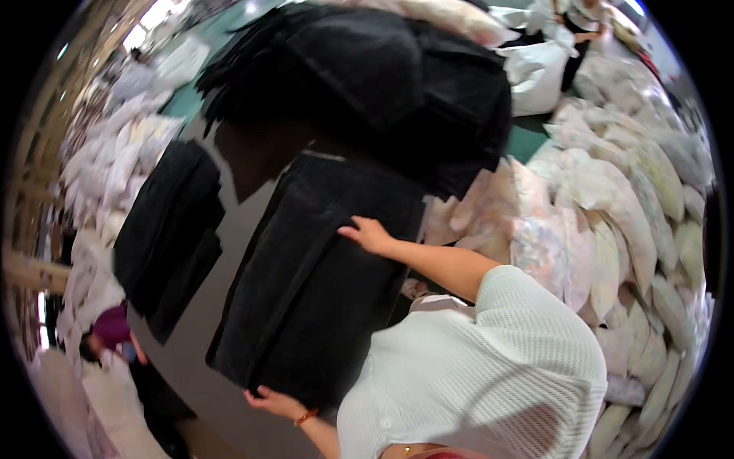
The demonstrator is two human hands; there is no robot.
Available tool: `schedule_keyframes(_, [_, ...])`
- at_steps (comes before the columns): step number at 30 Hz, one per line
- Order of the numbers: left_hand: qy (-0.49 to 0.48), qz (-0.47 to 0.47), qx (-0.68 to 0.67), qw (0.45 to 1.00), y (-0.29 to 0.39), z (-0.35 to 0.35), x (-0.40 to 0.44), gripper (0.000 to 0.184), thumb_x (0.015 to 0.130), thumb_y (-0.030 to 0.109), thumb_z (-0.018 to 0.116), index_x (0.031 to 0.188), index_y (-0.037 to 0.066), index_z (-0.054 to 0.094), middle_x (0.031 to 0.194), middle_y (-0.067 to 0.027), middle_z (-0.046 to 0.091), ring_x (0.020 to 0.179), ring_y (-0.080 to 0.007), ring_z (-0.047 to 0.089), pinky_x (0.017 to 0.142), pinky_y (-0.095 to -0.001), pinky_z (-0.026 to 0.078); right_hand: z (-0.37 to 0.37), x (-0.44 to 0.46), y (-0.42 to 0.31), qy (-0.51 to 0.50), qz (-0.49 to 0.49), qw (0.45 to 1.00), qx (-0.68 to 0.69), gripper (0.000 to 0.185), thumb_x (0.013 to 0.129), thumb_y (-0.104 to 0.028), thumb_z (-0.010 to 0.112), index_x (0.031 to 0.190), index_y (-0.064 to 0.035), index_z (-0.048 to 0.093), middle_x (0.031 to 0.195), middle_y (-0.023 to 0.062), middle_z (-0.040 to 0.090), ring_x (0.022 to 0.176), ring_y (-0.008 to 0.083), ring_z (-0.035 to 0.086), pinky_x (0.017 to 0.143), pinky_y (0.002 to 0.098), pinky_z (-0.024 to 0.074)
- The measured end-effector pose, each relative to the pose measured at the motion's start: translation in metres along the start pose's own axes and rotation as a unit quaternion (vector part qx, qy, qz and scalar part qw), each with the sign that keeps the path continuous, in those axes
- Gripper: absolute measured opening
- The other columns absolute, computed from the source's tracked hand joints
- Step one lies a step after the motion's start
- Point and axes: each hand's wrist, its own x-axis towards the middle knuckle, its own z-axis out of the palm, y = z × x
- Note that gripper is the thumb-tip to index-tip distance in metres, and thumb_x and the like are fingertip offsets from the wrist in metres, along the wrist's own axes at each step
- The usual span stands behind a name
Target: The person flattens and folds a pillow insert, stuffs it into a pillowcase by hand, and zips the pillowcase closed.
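In front of me lies a flat stack of black cloth (329, 306), with a long fold line running across its top. My left hand (275, 402), with a reddish bracelet at the wrist, grips the cloth at the near left corner. At the other end of the fold, my right hand (368, 234) pinches the top layer between thumb and fingers. The grey table (200, 344) shows beside the stack. Whatever the fingertips hold underneath is hidden.
A large heap of black cloth (359, 69) lies beyond the stack, and a smaller black pile (172, 229) sits left. Stuffed whitish bags (612, 183) crowd the right, more bags (115, 164) the left. One person (113, 329) is at lower left, another (585, 23) at upper right.
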Motion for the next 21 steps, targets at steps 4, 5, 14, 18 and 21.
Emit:
schedule_keyframes(4, [-0.119,-0.273,-0.149,0.943,0.013,-0.017,0.043,0.064,0.100,0.044,0.046,0.139,-0.006,0.038,0.145,-0.0215,0.040,0.130,-0.0336,0.043,0.108,-0.0391,0.036,-0.022,0.003,-0.018,-0.022,0.063,0.993,0.100,0.049,0.089,-0.044,0.064,0.104,0.0029,0.066,0.098,0.0177,0.069,0.096,0.0263,0.065,0.087,0.0348,0.0476])
schedule_keyframes(5, [-0.208,-0.312,-0.218,0.901,0.013,-0.027,0.052,0.064,0.100,0.042,0.048,0.141,-0.006,0.036,0.147,-0.0200,0.038,0.132,-0.0318,0.043,0.109,-0.0378,0.035,-0.023,0.007,-0.021,-0.031,0.053,0.995,0.077,0.042,0.086,-0.039,0.067,0.093,0.0023,0.065,0.092,0.0169,0.068,0.089,0.0249,0.063,0.083,0.0358,0.0474])
schedule_keyframes(14, [-0.192,0.040,-0.693,0.694,-0.006,-0.049,0.102,0.034,0.097,0.013,0.053,0.128,0.000,0.053,0.132,-0.0136,0.055,0.121,-0.0243,0.052,0.103,-0.0387,0.041,-0.103,0.030,-0.108,0.039,-0.025,0.890,0.454,0.037,0.083,0.007,0.049,0.114,0.0002,0.066,0.136,0.0118,0.053,0.119,0.0208,0.055,0.104,0.0356,0.0403])
schedule_keyframes(18, [-0.335,-0.108,-0.524,0.775,-0.022,-0.049,0.109,0.027,0.094,0.007,0.052,0.118,-0.003,0.061,0.119,-0.0124,0.065,0.120,-0.0216,0.056,0.106,-0.0334,0.040,-0.163,0.046,-0.071,-0.193,-0.161,0.968,-0.001,0.045,0.084,-0.001,0.056,0.129,-0.0019,0.058,0.146,0.0147,0.045,0.140,0.0265,0.035,0.115,0.0341,0.0238])
schedule_keyframes(21, [-0.168,-0.117,-0.300,0.932,0.044,-0.094,0.121,0.034,0.098,0.014,0.048,0.125,-0.003,0.057,0.133,-0.0101,0.058,0.129,-0.0226,0.048,0.112,-0.0360,0.031,-0.212,0.076,-0.065,-0.048,-0.219,0.970,-0.091,0.042,0.089,-0.006,0.054,0.131,-0.0074,0.058,0.145,0.0141,0.046,0.141,0.0276,0.033,0.115,0.0341,0.0243])
